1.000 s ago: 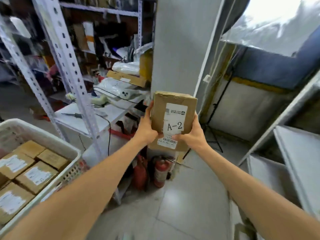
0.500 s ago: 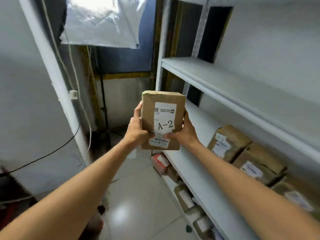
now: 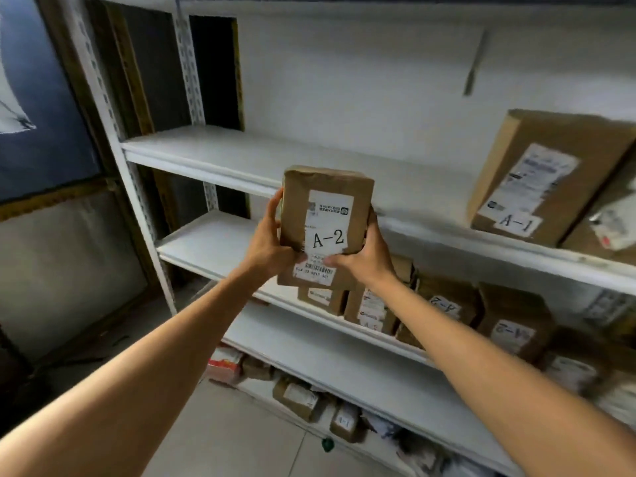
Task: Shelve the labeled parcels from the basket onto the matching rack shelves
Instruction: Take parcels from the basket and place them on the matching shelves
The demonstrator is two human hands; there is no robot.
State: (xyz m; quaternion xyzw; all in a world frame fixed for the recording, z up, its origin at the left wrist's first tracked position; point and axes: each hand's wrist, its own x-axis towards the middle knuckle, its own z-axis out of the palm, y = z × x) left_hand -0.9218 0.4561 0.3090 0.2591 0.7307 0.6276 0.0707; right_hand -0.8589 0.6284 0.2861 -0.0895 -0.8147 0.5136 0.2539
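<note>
I hold a brown cardboard parcel upright in front of the white rack, its white label reading A-2 facing me. My left hand grips its left edge and my right hand grips its lower right corner, thumb on the label. Behind the parcel runs the second shelf, where several brown parcels marked A-2 stand to the right. The shelf above carries a larger parcel marked A-1 at the right. The basket is out of view.
A lower shelf and the bottom level hold more small parcels and a red-and-white box. The rack's perforated white upright stands at the left, with a dark wall panel beyond it. Tiled floor lies below.
My view has swung right from the grey pillar to face the rack squarely. Both hands keep the same grip on the A-2 parcel, which is now closer to the shelves.
</note>
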